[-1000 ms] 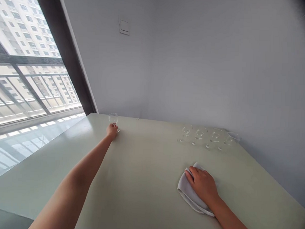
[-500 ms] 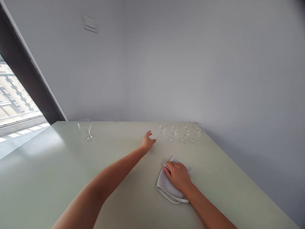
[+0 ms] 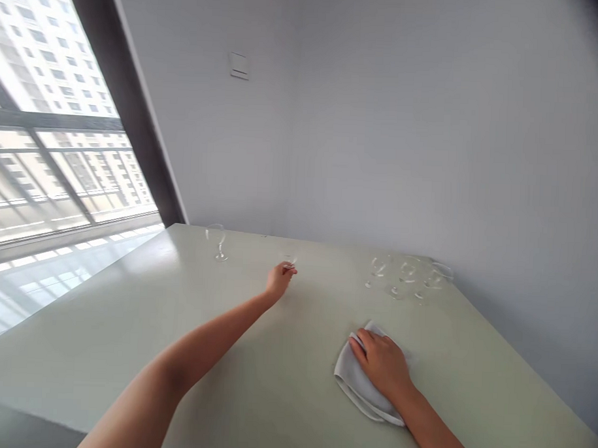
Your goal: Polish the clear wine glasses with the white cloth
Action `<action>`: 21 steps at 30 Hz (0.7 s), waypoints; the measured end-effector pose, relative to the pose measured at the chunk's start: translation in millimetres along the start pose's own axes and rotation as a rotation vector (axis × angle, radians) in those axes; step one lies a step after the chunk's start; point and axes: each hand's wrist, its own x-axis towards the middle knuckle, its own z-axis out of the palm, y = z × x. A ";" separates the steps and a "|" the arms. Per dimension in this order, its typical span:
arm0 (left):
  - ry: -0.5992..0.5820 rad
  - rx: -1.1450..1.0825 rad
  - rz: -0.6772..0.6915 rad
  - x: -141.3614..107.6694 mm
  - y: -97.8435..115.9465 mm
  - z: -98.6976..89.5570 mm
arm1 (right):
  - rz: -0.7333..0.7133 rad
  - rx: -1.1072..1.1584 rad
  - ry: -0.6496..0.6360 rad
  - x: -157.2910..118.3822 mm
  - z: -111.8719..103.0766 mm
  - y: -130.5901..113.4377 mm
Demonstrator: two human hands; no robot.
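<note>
My left hand (image 3: 279,279) reaches far across the table, its fingers closed around a stemmed glass (image 3: 290,258). Only the clear upper part of that glass shows above the fingers; the stem is hidden. Nearer to me on the right, my right hand (image 3: 383,361) rests on a folded light-grey cloth (image 3: 357,383), fingers curled into it against the tabletop. Farther left, a single stemmed glass (image 3: 220,250) stands upright. Beyond the cloth stand three more clear glasses: one on the left (image 3: 378,266), a middle one (image 3: 408,270) and a right one (image 3: 433,278).
The pale green table (image 3: 254,379) runs back to a plain grey wall (image 3: 429,137). A switch plate (image 3: 239,66) is on the wall at the left. Daylight enters through a large window (image 3: 61,144) beside the table.
My left hand has closed on a glass from the right-hand row and carried it left, away from the others. My right hand stays on the cloth. The view has turned left.
</note>
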 end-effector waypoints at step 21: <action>0.409 0.151 -0.039 18.9 -69.8 -205.9 | 0.421 0.741 0.244 38.1 -15.0 26.4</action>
